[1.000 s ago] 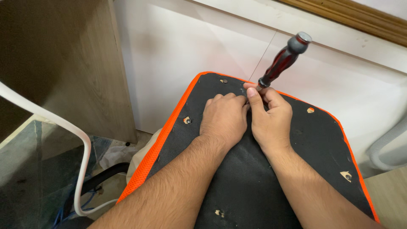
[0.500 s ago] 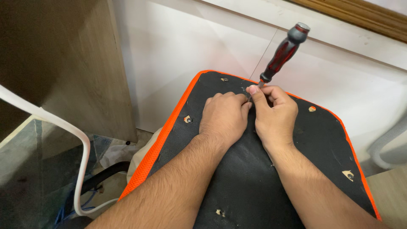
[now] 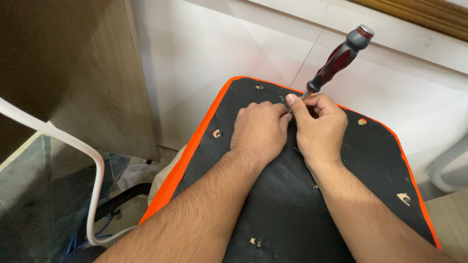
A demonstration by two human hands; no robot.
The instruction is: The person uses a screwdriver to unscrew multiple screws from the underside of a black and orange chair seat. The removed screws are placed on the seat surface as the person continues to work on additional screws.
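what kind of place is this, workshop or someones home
Likely a room in a home or small office, not a workshop: a wooden cabinet side, pale wall panels and loose cables. An upturned seat cushion is worked on with a screwdriver.
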